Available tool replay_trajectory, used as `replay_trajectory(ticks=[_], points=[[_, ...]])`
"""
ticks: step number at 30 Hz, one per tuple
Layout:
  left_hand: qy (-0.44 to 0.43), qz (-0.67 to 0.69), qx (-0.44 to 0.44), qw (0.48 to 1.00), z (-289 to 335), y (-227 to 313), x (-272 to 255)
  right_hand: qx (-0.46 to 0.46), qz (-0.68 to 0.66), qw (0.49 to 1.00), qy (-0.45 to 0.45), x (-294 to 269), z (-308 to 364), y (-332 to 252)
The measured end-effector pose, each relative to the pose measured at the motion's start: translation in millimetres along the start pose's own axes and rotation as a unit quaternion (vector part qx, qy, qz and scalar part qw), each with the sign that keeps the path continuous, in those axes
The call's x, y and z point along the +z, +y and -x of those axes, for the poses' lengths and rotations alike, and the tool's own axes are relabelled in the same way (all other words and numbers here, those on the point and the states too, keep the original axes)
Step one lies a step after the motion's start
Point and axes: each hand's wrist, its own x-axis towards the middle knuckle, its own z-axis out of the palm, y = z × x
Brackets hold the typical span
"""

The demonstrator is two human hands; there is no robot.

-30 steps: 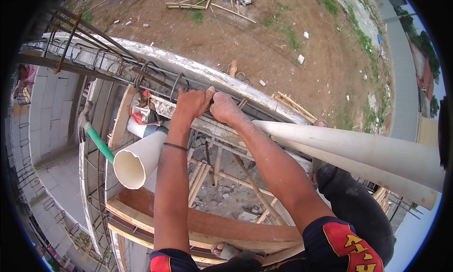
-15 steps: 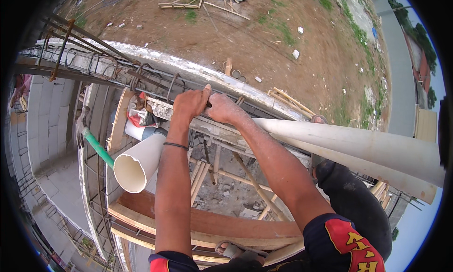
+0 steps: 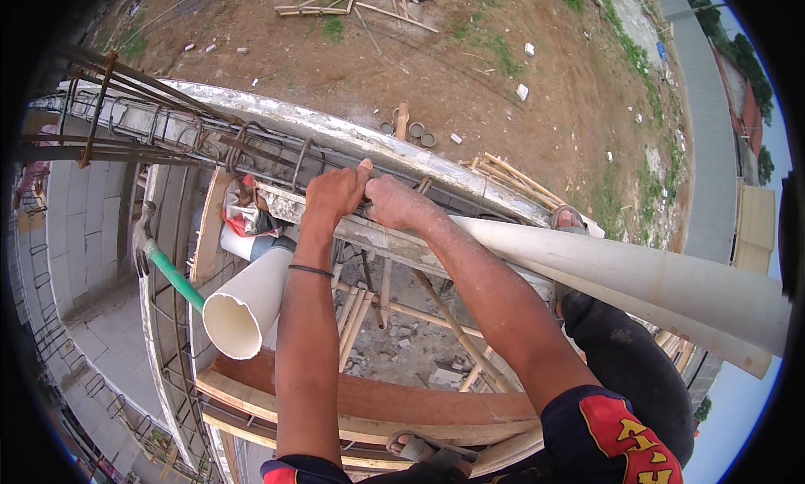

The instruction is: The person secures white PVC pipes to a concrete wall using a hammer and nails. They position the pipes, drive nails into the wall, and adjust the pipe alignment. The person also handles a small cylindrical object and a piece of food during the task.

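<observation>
My left hand [image 3: 337, 190] and my right hand [image 3: 392, 202] are side by side at the top of a narrow concrete-and-rebar beam [image 3: 310, 211]. The fingers of both hands are curled in, with the left thumb sticking up between them. Whatever they grip is hidden by the hands themselves. Steel reinforcing bars [image 3: 277, 155] run along the beam just past the hands. A long white pipe [image 3: 620, 262] slopes away from beside my right wrist. Left of my left forearm lies a short white pipe [image 3: 260, 295] with a ragged open end.
A hammer [image 3: 174, 274] with a green handle hangs on the left. Curved wooden formwork [image 3: 419, 392] crosses below my arms, over bamboo props [image 3: 356, 325] and a drop with rubble. Beyond the white wall edge [image 3: 360, 132] lies bare ground. My sandalled foot [image 3: 568, 220] rests on the beam.
The view has shifted a little, so the short pipe sits slightly lower. Both hands stay close together at the same spot on the beam, with fingers still curled.
</observation>
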Motion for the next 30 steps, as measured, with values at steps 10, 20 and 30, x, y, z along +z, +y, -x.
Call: replay_trajectory(ticks=[10,20,30], points=[[-0.009,-0.007,-0.003,1.000,1,1,-1,-0.002,-0.040,0.999,-0.004,10,-10,10],[0.038,0.009,0.021,0.999,6,1,1,0.020,-0.049,0.999,-0.005,8,-7,9],[0.042,0.026,0.030,0.998,3,0,1,0.091,-0.037,0.992,0.083,17,-14,8]])
